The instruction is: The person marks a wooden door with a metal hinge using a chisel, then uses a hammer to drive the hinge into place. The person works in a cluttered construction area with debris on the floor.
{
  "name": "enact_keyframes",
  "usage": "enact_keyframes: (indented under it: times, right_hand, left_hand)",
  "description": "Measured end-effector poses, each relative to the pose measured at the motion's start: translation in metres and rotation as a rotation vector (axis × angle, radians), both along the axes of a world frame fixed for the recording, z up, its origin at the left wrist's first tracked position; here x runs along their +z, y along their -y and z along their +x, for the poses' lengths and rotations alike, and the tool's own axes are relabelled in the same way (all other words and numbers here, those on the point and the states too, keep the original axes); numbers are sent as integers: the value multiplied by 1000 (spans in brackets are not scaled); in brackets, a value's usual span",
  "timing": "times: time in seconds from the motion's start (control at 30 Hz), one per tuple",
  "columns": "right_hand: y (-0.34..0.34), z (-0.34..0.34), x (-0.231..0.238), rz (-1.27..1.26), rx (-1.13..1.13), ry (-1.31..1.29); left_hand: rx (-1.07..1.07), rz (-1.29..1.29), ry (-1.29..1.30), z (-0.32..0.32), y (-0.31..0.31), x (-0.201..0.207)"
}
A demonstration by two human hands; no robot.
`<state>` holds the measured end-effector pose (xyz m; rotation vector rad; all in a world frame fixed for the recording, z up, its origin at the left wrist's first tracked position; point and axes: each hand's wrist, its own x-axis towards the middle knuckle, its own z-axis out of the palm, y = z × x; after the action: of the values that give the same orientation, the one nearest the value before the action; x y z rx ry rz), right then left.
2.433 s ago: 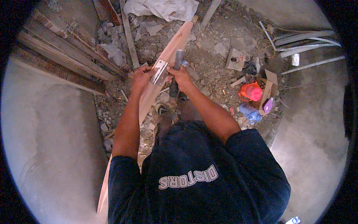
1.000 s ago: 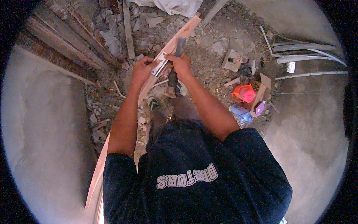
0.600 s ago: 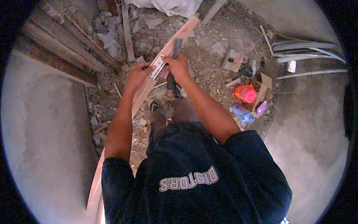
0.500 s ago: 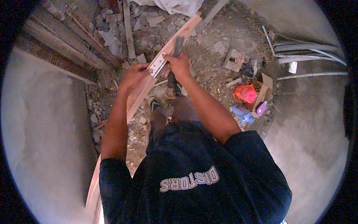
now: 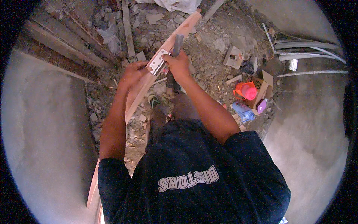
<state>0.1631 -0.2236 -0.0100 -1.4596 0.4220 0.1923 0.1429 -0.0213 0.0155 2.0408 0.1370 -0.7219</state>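
Observation:
A long pale wooden plank (image 5: 136, 96) runs diagonally past my left side toward the far end. A silver metal hinge (image 5: 157, 61) with screw holes lies against its upper stretch. My left hand (image 5: 132, 75) pinches the lower end of the hinge with its fingertips. My right hand (image 5: 178, 66) is closed round a grey, flat-ended bar-shaped tool (image 5: 178, 44), whose end sticks up past the fist. The right thumb presses on the hinge's edge. The tool's exact kind is hidden by the hand.
Rubble covers the ground. To the right are an orange jug (image 5: 246, 90), a blue bottle (image 5: 243, 111) and an open cardboard box (image 5: 265, 86). Pipes (image 5: 309, 47) lie farther right. Dark beams (image 5: 67, 52) lean at the upper left, and plastered walls (image 5: 48, 134) flank both sides.
The hinge has turned slightly and shows a broader face now. Both hands keep nearly the same places, with the tool still in my right hand.

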Motion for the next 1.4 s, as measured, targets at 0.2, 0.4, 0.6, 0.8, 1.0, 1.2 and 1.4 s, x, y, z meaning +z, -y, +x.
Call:
enact_keyframes:
  times: [0.2, 0.4, 0.6, 0.8, 1.0, 1.2, 1.4]
  right_hand:
    - [-3, 1, -5, -149, 9, -18]
    - [-2, -2, -4, -57, -34, 28]
    - [3, 0, 3, -54, -38, -37]
    - [23, -11, 37, 32, 1, -162]
    - [19, -58, 68, 126, 124, -188]
    - [1, -83, 93, 185, 39, -321]
    - [62, -165, 9, 206, 77, -621]
  left_hand:
    - [18, 23, -7, 2, 3, 8]
    - [220, -25, -21, -4, 25, 5]
    - [302, -32, -72, -6, 28, 4]
    - [182, 128, 295, -14, 26, 5]
    - [-57, 209, 546, -59, 39, 78]
    - [468, -23, 229, -116, 13, 88]
    - [1011, -267, 433, -141, -14, 59]
